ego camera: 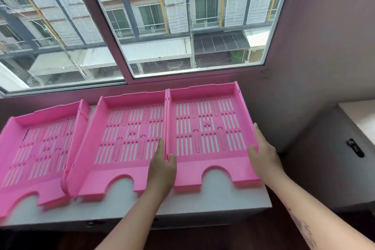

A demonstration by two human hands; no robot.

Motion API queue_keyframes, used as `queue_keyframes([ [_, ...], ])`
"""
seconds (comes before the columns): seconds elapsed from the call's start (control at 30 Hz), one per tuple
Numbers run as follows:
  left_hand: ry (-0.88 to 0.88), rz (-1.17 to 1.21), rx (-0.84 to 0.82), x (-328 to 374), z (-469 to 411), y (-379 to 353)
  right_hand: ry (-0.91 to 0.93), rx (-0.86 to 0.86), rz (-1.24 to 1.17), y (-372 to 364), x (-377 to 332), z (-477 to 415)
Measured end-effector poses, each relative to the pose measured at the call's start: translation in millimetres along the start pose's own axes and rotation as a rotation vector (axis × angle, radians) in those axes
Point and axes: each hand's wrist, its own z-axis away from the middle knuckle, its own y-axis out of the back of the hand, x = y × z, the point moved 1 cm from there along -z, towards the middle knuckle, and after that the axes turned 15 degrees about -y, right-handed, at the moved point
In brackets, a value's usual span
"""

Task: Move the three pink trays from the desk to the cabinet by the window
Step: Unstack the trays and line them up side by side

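Lying side by side on the white top of the cabinet (223, 199) under the window (162, 26), the three pink trays fill it almost from end to end. Each is a shallow plastic tray with low walls on three sides, a floor pierced by rows of narrow slots, and a front lip cut with an arched notch. The right tray (207, 128) sits at the cabinet's right end, its back wall close to the sill and its front lip near the front edge. The middle tray (125, 138) lies just beside it, their side walls touching or nearly so. The left tray (38, 148) lies towards the left end, partly cut off by the frame, its right wall overlapped by the middle tray's left edge.

Both forearms reach in from below. The left hand (162, 166) is clasped over the left side wall of the right tray near its front corner, thumb inside that tray and fingers lying in the middle tray. The right hand (263, 156) presses flat against the outside of the same tray's right wall, fingers stretched along it towards the window, thumb hooked over the rim. A second white cabinet (334, 158) stands well apart at the right.
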Motion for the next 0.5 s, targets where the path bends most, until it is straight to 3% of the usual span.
queue_keyframes([
  [0.5,0.002,0.112,-0.072,6,-40,9,0.088,0.033,-0.074,-8,-15,-19],
])
